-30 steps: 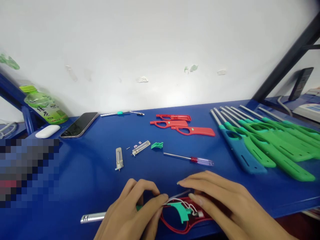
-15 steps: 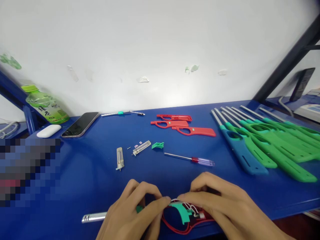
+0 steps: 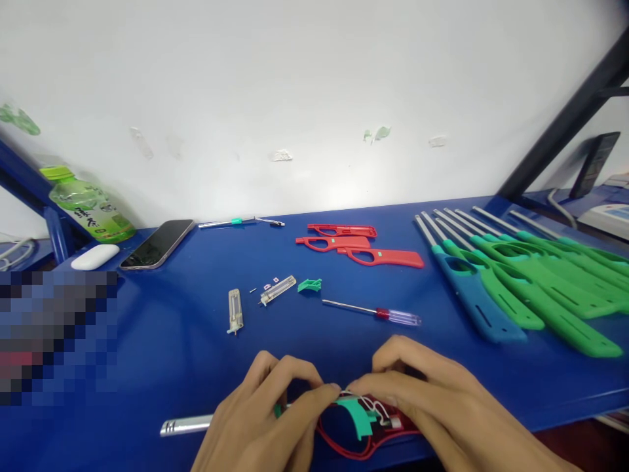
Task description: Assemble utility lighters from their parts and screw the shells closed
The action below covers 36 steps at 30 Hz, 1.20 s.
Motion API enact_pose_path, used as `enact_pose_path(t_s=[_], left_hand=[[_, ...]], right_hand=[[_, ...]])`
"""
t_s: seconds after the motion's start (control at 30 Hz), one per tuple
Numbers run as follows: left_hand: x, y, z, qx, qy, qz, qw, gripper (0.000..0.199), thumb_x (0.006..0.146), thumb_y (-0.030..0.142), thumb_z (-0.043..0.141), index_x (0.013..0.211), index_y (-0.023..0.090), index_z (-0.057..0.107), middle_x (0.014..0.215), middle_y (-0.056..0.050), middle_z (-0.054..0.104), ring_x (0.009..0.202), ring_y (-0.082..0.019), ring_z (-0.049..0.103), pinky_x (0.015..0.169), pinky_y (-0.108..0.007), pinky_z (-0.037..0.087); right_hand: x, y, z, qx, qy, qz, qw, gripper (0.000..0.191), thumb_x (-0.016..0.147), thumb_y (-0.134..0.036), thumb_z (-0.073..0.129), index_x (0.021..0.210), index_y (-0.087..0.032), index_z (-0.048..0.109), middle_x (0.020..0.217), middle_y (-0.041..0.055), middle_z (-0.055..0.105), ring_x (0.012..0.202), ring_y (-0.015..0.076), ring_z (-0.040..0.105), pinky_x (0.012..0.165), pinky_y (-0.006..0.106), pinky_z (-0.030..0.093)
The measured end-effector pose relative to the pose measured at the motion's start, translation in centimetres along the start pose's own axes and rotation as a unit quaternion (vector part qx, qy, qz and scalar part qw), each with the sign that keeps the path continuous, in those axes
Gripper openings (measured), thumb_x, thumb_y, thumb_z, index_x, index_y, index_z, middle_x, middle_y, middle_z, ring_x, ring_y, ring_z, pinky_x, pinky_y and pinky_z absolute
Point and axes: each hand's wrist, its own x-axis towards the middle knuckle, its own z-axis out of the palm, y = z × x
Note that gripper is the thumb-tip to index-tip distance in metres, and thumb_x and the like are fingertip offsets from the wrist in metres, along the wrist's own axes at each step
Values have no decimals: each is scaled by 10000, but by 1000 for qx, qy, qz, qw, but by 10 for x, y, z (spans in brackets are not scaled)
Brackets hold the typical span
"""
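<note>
Near the front edge of the desk lies an opened red lighter casing [image 3: 344, 452], with a green trigger [image 3: 358, 419] and a looping white wire [image 3: 378, 408] inside. Its metal tube [image 3: 185, 425] sticks out to the left, from under my left hand [image 3: 270, 413]. The left thumb and fingers are closed on the casing's upper edge near the wire. From the other side, my right hand [image 3: 422, 393] grips the casing, its thumb and index finger pinched at the wire's top. My fingers hide the casing's neck and handle end.
Beyond my hands lie a screwdriver [image 3: 373, 313], two clear fuel tanks [image 3: 235, 311], a loose green trigger [image 3: 309, 285] and red casing halves [image 3: 381, 257]. Green lighters and a blue lighter [image 3: 476, 298] fill the right. A phone [image 3: 158, 245] and a bottle [image 3: 91, 206] are at left.
My left thumb has shifted slightly right along the wire, and my right fingers have moved a little left. The casing stays in nearly the same place.
</note>
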Motion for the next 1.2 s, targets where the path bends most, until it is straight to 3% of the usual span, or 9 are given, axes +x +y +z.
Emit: enact_pose_path(t_s=[0.17,0.27,0.4,0.77,1.07,1.2], left_hand=[[-1,-2,0,-15,-8,4,1000,533,981,25,516,1400,338,621,1148,-21,727,821,-174,597,647,-276,613],[-2,-2,-1,-17,-4,-2,1000,539,981,16,511,1396,342,623,1144,-21,720,823,-171,594,653,-271,610],[0,-1,-2,-19,-2,-8,1000,481,1002,46,518,1372,331,633,1128,-20,721,808,-166,596,663,-269,609],[1,1,-1,-40,-18,-33,998,340,1057,125,534,1303,337,635,1119,18,723,859,-170,618,701,-275,600],[4,4,0,-61,-6,-40,997,326,1039,75,524,1242,310,622,1094,18,703,838,-153,610,738,-282,575],[3,4,0,-54,-3,-30,998,366,1028,61,536,1273,318,623,1100,12,705,843,-160,606,724,-278,569]], right_hand=[[-1,-3,1,-2,-8,18,1000,621,971,-49,587,1470,-417,621,1336,19,675,1215,172,713,1042,255,599],[3,-9,-1,-8,-2,26,1000,613,983,-33,562,1453,-421,632,1282,8,680,1152,151,719,986,221,605],[9,-14,-4,6,0,17,1000,577,1003,-67,588,1454,-423,635,1239,-7,692,1109,136,721,940,186,604],[8,-12,-2,6,-7,22,1000,602,1016,-42,561,1474,-431,595,1268,-5,669,1156,133,696,1005,191,570],[9,-15,-1,7,-5,17,1000,554,982,-7,558,1364,-399,646,1232,-11,669,1123,129,699,997,195,569],[11,-15,-2,-2,22,4,1000,469,1012,-37,540,1288,-383,695,1189,-13,687,1049,115,724,917,174,586]])
